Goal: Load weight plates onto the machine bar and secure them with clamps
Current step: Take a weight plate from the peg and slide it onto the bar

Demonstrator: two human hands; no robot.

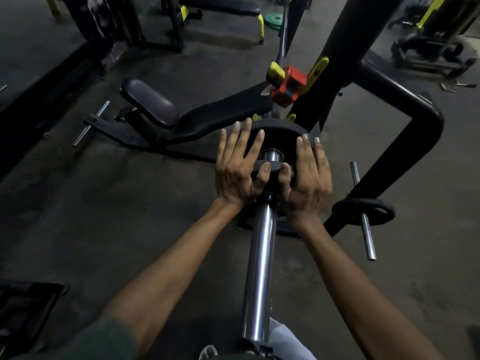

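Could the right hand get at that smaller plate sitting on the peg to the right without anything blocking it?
Probably yes. The smaller plate lies just below and right of the right hand, with open space between; but that hand now presses on the black plate.

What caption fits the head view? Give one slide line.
Both hands, left and right, push a black weight plate along the chrome machine bar, fingers spread on its face.
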